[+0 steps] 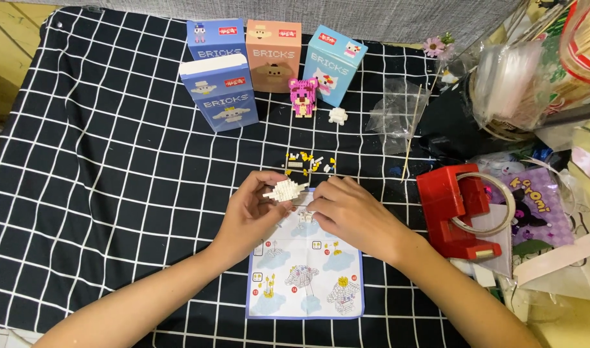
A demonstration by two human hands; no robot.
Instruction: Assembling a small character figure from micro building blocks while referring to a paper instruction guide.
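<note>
Two hands meet above the leaflet (306, 270): left hand (253, 212) grips a white model (284, 190); right hand (349, 216), at its 3 o'clock, pinches it.

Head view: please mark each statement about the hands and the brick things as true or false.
1. The left hand holds a small white brick model. True.
2. The instruction sheet lies under the hands. True.
3. The pink brick figure lies on the instruction sheet. False: it stands near the boxes.
4. Two boxes stand at the far side. False: four.
5. The red tape dispenser is beside the right hand. True.
</note>
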